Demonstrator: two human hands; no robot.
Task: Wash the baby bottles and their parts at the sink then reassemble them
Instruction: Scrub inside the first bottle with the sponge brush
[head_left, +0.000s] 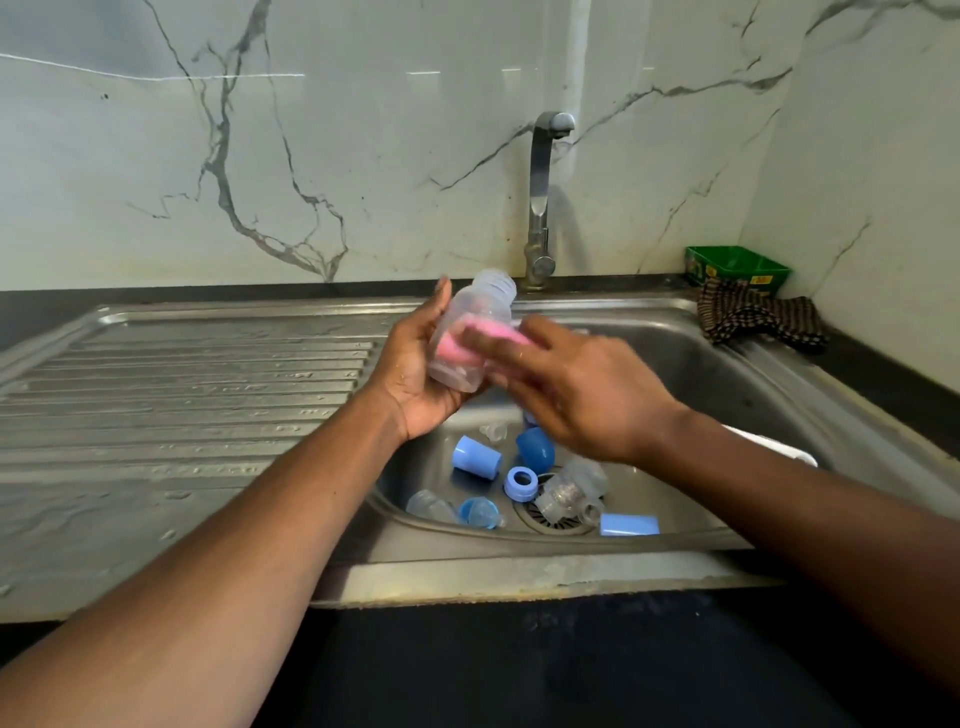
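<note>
My left hand (415, 364) grips a clear baby bottle (480, 306) from below, its threaded neck tilted up toward the tap, above the left edge of the basin. My right hand (576, 389) presses a pink sponge (493, 332) against the bottle's side; the hand is blurred. In the basin below lie light blue caps (475, 456) (629, 524), a darker blue cap (536, 449), a blue screw ring (520, 483), a clear bottle (569, 491) on the drain, and a clear teat with a blue ring (478, 512).
A steel sink (727, 374) has a ribbed drainboard (182, 395) on the left. The tap (543, 192) stands behind the basin with no water running. A green box (737, 265) and a dark checked cloth (753, 317) sit at the back right corner.
</note>
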